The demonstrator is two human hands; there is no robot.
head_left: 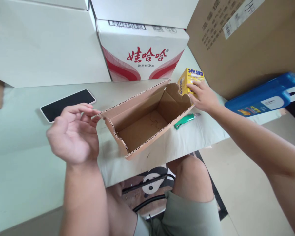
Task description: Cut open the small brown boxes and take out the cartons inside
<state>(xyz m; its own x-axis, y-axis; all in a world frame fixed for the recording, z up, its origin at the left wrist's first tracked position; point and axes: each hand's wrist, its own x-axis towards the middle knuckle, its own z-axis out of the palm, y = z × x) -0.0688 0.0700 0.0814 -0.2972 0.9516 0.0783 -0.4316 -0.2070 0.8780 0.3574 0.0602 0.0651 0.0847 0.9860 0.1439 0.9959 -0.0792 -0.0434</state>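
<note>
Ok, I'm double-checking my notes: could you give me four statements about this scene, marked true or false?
The left hand is at one end of the open brown cardboard box. True.
The green-handled utility knife lies inside the box. False: the knife lies beside it.
The right hand is nearer the small yellow carton than the black-screened phone. True.
The white rectangular carton bears large green characters. False: the white carton's large characters are red.

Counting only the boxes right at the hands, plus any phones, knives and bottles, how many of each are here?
Boxes: 2 (open cardboard box, yellow box)
Smartphones: 1 (dark-screened smartphone)
Knives: 1 (green utility knife)
Bottles: 1 (blue bottle)
Total: 5
</note>
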